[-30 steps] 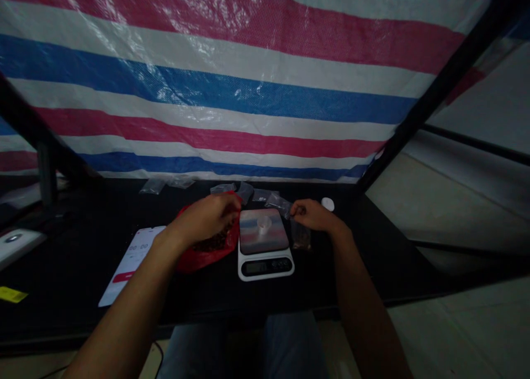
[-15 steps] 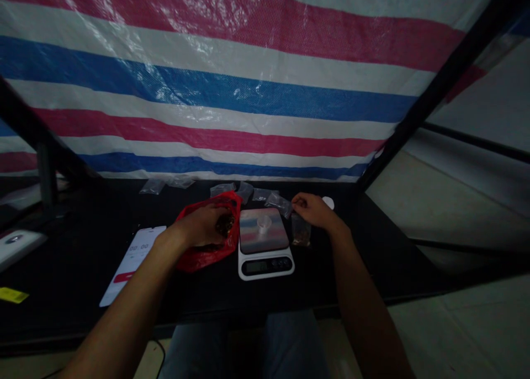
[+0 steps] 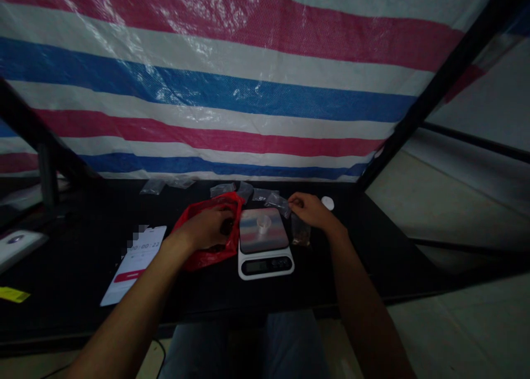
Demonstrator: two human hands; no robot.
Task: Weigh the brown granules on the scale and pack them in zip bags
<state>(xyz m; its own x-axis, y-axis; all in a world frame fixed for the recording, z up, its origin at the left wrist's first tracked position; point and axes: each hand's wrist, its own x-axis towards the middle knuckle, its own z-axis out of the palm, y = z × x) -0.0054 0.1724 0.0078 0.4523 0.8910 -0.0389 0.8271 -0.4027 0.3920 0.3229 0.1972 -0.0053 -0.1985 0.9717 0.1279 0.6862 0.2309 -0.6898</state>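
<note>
My left hand (image 3: 207, 228) reaches into a red plastic bag (image 3: 209, 262), fingers curled down among small dark pieces; what they grip is hidden. With thumb and fingers pinched, my right hand (image 3: 311, 209) holds the top of a small clear plastic bag (image 3: 301, 232), which has some brownish bits at its bottom. Between the hands stands a white kitchen scale (image 3: 265, 246) with a metal plate. A small clear cup (image 3: 264, 224) rests on that plate. The scale's display is too dim to read.
Several flat clear bags (image 3: 265, 194) lie behind the scale, and more clear bags (image 3: 153, 187) lie at the back left. A phone (image 3: 136, 257) showing a timer is left of the red bag. A white round lid (image 3: 328, 203) sits beyond my right hand. Striped sheeting (image 3: 248, 97) closes off the back.
My left hand has moved slightly right inside the red bag, covering more of the dark pieces. My right hand has shifted a little left, still at the clear bag's top.
</note>
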